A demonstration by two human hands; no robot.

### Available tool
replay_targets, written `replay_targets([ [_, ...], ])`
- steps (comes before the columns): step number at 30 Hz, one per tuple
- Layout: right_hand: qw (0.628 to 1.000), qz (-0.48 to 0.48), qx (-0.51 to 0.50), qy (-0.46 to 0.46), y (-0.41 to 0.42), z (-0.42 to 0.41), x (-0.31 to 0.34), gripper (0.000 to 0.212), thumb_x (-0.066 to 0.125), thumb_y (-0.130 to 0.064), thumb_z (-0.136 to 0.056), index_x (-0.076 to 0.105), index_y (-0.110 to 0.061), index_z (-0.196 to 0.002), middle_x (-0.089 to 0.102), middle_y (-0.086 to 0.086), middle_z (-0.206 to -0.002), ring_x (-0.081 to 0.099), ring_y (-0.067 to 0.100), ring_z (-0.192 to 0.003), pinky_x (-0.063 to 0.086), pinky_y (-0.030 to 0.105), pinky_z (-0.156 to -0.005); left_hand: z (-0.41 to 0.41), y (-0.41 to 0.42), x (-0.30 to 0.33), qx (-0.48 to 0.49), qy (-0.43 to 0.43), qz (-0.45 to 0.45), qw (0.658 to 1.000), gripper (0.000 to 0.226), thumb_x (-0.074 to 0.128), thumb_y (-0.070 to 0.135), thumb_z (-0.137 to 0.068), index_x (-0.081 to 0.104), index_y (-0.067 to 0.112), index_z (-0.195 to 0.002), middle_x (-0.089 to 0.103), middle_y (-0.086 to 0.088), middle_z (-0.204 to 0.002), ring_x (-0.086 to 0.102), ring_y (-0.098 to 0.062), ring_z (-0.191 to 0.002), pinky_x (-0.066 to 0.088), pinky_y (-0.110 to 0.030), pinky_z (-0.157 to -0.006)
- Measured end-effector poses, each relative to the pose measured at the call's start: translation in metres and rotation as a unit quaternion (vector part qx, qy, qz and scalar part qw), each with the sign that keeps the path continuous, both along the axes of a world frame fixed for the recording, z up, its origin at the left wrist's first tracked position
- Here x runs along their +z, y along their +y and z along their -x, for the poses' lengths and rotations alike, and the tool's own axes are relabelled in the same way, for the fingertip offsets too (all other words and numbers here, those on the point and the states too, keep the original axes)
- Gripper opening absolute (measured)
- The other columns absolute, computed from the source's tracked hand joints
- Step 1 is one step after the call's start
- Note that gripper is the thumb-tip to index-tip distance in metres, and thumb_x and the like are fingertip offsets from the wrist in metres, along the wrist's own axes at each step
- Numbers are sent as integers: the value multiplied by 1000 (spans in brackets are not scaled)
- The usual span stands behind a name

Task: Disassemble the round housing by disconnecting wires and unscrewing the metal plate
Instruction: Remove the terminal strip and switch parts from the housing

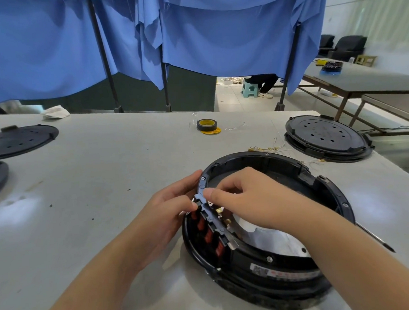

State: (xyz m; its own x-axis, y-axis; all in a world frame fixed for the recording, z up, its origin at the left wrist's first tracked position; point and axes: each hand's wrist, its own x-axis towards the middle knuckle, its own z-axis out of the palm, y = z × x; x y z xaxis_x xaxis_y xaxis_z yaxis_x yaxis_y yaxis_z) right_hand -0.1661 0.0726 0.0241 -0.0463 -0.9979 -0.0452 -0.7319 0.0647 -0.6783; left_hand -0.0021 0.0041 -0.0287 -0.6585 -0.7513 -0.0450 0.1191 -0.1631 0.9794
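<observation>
The black round housing (274, 268) lies open-side up on the grey table, right of centre. Along its left inner edge runs a black terminal strip (214, 223) with several red connector blocks (208, 235). A silver metal plate (275, 240) shows inside, partly hidden by my right forearm. My left hand (170, 205) grips the upper end of the strip from the left, thumb on its top. My right hand (240, 196) reaches over the rim and pinches at the same end of the strip. Brass terminals (219, 210) peek out below its fingers.
A screwdriver (373, 236) lies right of the housing. Another black round cover (325, 136) sits at the back right, with loose yellow wires (268, 148) beside it. A roll of tape (207, 125) lies mid-table. Two dark covers (16, 141) rest at the left edge. Blue curtains hang behind.
</observation>
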Motion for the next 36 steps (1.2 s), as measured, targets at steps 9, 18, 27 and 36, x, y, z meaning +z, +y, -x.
replay_targets([
  [9,998,-47,3,51,-2,-4,-2,52,38,-64,-91,44,-21,-63,42,-10,-53,44,9,-50,34,24,-53,-12,9,6,98,-230,338,907,23,52,45,-70,60,23,-72,65,8,-75,62,-12,-73,53,-37,-74],
  [18,992,-127,17,4,-18,-8,-11,69,39,-63,-92,63,1,-96,48,8,-62,44,18,-50,36,24,-49,-15,9,9,107,-247,398,877,34,43,53,-69,64,27,-66,66,10,-69,61,-10,-71,50,-36,-65],
  [27,989,-147,21,-25,-22,-4,-8,48,46,-60,-91,58,-13,-86,40,3,-60,35,10,-37,30,16,-39,-12,13,10,124,-243,373,887,29,50,46,-71,67,22,-70,69,7,-71,66,-11,-77,53,-42,-79],
  [36,988,-137,68,-15,-23,-5,-9,46,40,-55,-96,53,-12,-88,32,-2,-56,30,10,-41,27,20,-41,-13,13,11,126,-249,375,884,28,49,45,-71,65,23,-68,68,10,-70,65,-8,-76,53,-42,-77],
])
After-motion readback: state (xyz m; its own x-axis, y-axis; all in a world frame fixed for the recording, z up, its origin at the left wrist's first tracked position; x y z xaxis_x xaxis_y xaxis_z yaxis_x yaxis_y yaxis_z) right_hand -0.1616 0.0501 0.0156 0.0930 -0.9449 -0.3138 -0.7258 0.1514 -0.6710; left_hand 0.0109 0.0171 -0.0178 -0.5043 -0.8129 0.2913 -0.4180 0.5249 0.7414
